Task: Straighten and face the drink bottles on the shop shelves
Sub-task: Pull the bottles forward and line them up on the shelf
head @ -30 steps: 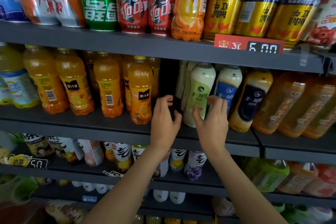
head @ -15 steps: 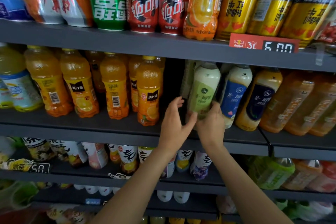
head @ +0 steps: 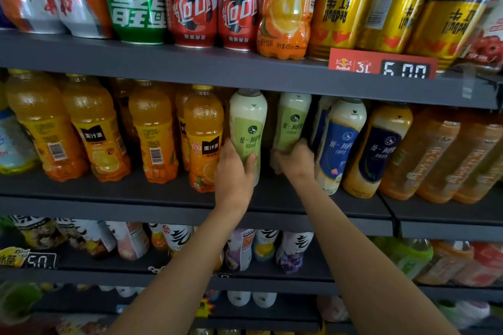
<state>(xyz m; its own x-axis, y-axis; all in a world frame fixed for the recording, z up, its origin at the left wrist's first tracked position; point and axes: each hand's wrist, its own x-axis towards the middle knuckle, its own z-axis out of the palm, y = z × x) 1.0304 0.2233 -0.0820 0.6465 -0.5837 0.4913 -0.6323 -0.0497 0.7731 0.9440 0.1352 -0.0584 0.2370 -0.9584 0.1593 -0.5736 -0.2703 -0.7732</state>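
While the dark grey metal shelf (head: 109, 193) carries the whole row, your work sits at its middle, with the orange juice bottles with yellow caps (head: 202, 139) crowding just left of your left grip. Your left hand (head: 234, 171) is wrapped round the lower body of the front pale green-labelled milk tea bottle (head: 246, 128), thumb on its face, fingers behind. It stands upright near the shelf's front edge, label toward you. Your right hand (head: 295, 160) curls round the base of the second green-labelled milk tea bottle (head: 292, 122), set further back and touching the blue-labelled milk tea bottle (head: 337, 144) to that grip's right. Both bottles look full, so expect some weight; the plastic should be stiff enough, though the smooth sleeve may slip. Hold low at the waist, as you are, and twist rather than lift.
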